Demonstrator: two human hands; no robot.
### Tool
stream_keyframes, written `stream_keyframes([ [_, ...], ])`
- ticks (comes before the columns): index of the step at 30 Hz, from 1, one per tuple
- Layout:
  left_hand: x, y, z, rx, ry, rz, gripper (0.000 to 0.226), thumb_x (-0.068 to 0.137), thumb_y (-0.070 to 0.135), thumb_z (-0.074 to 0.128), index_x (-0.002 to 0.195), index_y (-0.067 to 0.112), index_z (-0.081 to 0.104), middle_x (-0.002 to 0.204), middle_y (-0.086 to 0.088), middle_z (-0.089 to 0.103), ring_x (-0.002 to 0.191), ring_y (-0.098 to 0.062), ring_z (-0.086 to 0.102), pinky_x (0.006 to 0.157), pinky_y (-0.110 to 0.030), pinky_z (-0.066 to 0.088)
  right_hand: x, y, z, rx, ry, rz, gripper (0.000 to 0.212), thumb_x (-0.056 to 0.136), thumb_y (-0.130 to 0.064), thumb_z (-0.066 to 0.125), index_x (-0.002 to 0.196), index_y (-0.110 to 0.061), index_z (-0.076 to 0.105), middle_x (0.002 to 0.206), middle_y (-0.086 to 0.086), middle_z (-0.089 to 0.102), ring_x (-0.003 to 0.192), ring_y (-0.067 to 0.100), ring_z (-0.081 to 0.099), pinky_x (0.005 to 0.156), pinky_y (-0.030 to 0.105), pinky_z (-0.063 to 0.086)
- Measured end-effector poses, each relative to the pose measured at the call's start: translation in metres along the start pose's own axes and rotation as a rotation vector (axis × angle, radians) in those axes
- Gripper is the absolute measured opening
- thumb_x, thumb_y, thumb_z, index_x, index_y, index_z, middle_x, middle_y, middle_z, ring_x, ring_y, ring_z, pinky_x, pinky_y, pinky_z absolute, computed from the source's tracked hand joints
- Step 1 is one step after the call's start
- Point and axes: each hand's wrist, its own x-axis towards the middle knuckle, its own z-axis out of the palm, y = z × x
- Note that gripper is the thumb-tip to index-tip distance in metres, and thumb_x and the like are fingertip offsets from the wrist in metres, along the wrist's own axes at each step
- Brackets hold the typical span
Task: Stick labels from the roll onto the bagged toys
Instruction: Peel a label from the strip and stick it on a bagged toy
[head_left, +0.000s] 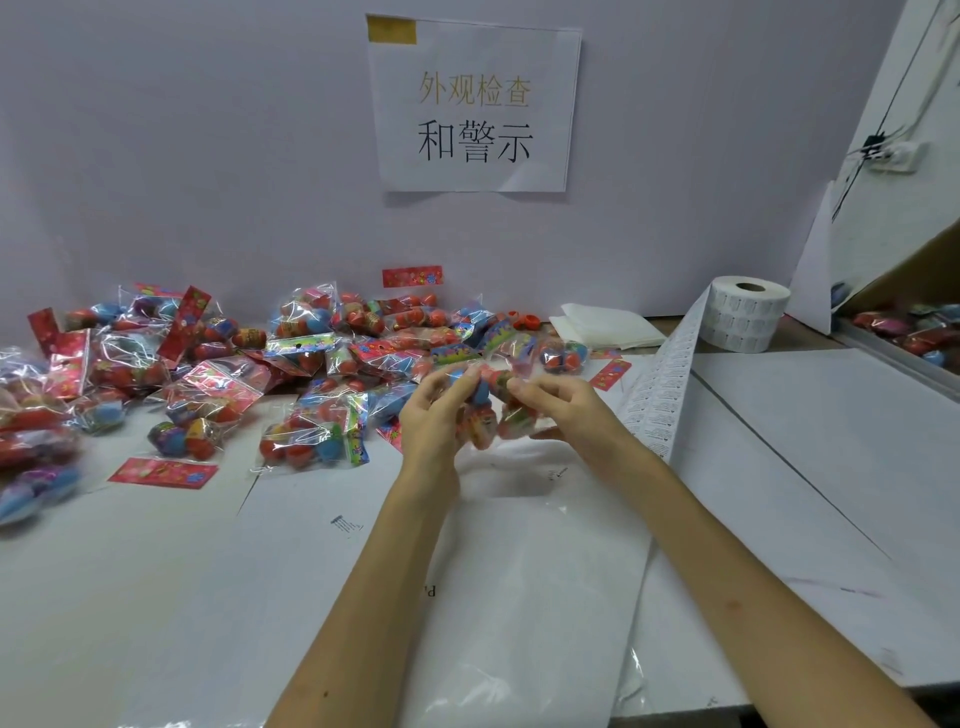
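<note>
Head camera: both forearms rise from the 6 o'clock edge and converge at frame centre. There the left hand (430, 415) and right hand (563, 408) sit close together, each with fingers curled round one bagged toy (485, 415) held above the table (156, 571). The label roll (748, 314) stands at 2 o'clock, its strip (662, 384) trailing down beside the right wrist. The heap of bags (218, 374) spreads from 9 to 12 o'clock.

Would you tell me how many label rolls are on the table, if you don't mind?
1. The roll stands at the far right of the table, its strip trailing toward the right hand. More could lie out of view.
</note>
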Motion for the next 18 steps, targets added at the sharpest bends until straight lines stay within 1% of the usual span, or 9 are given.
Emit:
stream_keyframes([
  [2,-0.001,0.0001,0.001,0.033,0.001,0.007,0.024,0.091,0.025,0.074,0.109,0.009,0.075,0.102,-0.01,0.072,0.096,-0.024,0.066,0.084,-0.039,0.055,-0.0014,-0.0016,0.0019,0.029,0.011,-0.024,0.034,0.096,-0.037,0.065,0.11,-0.007,0.071,0.1,0.007,0.075,0.098,0.024,0.072,0.088,0.045,0.06],
  [5,-0.0034,-0.0003,0.0035,0.101,-0.017,0.027,0.006,0.086,0.021,0.079,0.091,0.017,0.079,0.093,-0.004,0.075,0.094,-0.021,0.067,0.078,-0.034,0.055,0.0,-0.002,0.0022,0.075,0.039,-0.073,0.021,0.096,-0.025,0.068,0.109,-0.008,0.072,0.089,0.0,0.073,0.085,0.012,0.07,0.072,0.032,0.061],
  [7,-0.0029,-0.0009,0.0032,0.124,-0.01,0.04,0.004,0.084,0.015,0.08,0.086,0.018,0.08,0.089,-0.002,0.077,0.09,-0.019,0.07,0.075,-0.031,0.057,0.0011,-0.0005,0.0019,0.073,0.041,-0.08,0.013,0.094,-0.018,0.07,0.104,-0.012,0.074,0.085,-0.002,0.074,0.08,0.009,0.07,0.065,0.025,0.057],
  [10,-0.0027,-0.0006,0.0028,0.129,0.004,0.041,0.009,0.084,0.008,0.079,0.083,0.016,0.08,0.083,-0.001,0.076,0.083,-0.016,0.07,0.07,-0.027,0.056,0.0011,0.0011,0.0007,0.065,0.027,-0.081,0.009,0.092,-0.015,0.073,0.1,-0.011,0.075,0.082,-0.001,0.074,0.077,0.01,0.069,0.064,0.024,0.056],
  [13,-0.0027,-0.0008,0.0031,0.152,0.019,0.051,0.013,0.083,0.005,0.079,0.08,0.018,0.079,0.081,0.002,0.076,0.083,-0.014,0.07,0.071,-0.029,0.056,0.0008,0.0011,-0.0024,0.084,0.015,-0.094,0.007,0.09,-0.011,0.074,0.096,-0.007,0.076,0.081,0.001,0.072,0.074,0.013,0.068,0.066,0.026,0.057],
  [16,-0.0034,-0.0021,0.0045,0.168,0.009,0.074,0.021,0.085,-0.001,0.076,0.077,0.019,0.079,0.079,0.002,0.077,0.082,-0.017,0.072,0.073,-0.033,0.06,0.0005,0.0,-0.0053,0.078,0.024,-0.089,0.003,0.089,-0.007,0.074,0.089,-0.01,0.076,0.079,0.001,0.072,0.071,0.013,0.067,0.068,0.03,0.056],
  [18,-0.0042,-0.0021,0.006,0.185,0.013,0.083,0.027,0.087,-0.001,0.074,0.075,0.022,0.078,0.079,0.004,0.077,0.081,-0.016,0.073,0.07,-0.03,0.06,0.0004,-0.001,-0.0062,0.054,0.039,-0.091,0.006,0.09,-0.006,0.073,0.087,-0.01,0.075,0.076,0.001,0.072,0.067,0.013,0.066,0.07,0.033,0.056],
])
